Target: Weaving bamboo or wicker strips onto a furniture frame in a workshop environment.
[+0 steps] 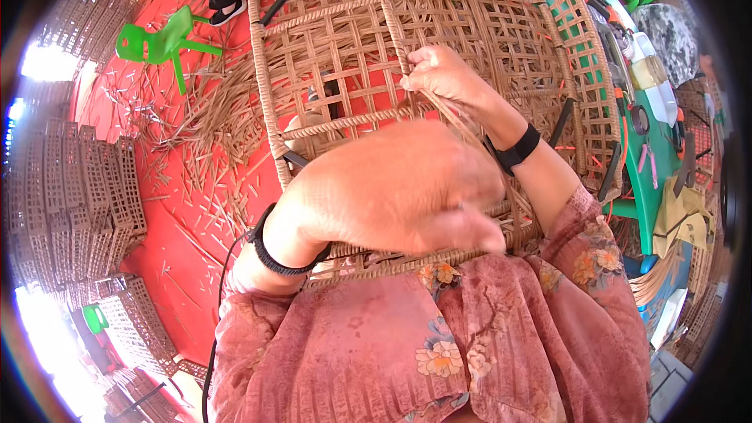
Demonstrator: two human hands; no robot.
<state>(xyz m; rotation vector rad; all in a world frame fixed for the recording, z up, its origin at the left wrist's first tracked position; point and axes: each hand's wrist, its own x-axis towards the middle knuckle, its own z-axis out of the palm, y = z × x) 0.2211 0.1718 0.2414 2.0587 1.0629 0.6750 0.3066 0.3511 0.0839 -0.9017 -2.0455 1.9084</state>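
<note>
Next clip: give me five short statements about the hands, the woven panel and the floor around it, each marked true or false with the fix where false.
1. The right hand pinches a strand on the woven rattan panel. True.
2. The left hand grips a pair of scissors. False: no tool shows in it; it is blurred, close to the camera.
3. Both wrists wear black bands. True.
4. The floor is blue. False: it is red, strewn with cut strips.
5. A green plastic chair lies tipped over on the floor. True.

Red floor [168, 247] — cane offcuts [196, 149], green plastic chair [160, 43], woven frame [407, 39].
</note>
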